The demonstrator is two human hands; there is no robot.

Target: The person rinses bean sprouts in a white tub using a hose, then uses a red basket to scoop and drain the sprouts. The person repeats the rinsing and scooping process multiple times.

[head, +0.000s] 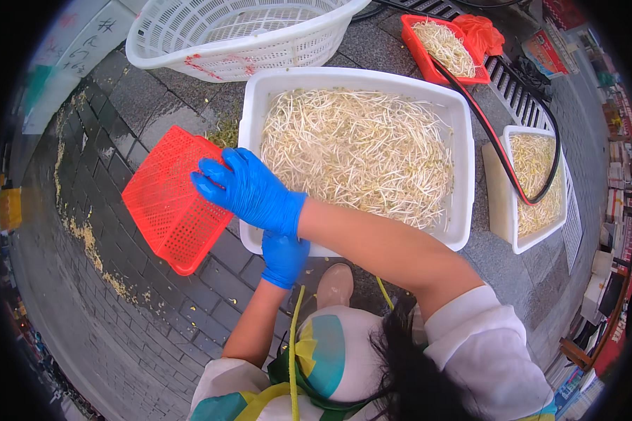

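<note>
A red perforated plastic basket [168, 202] is tilted on its side, left of a white plastic tub [463, 173]. My right hand [247, 189], in a blue rubber glove, reaches across to the left, its bent fingers against the basket; whether they grip it is unclear. My left hand [287, 255], gloved in blue too, is beneath the right wrist at the tub's near left corner. Its fingers are hidden, so its hold on the basket cannot be seen. Bean sprouts [358, 152] lie spread over the tub's floor. Beside its left wall is a small heap of greenish hulls [225, 132].
A large white slatted basket [263, 50] stands behind the tub. To the right are a red basket of sprouts [445, 47], a white bin of sprouts [537, 179] and a black-and-red hose [484, 118]. Hull scraps [87, 242] streak the wet paving at left.
</note>
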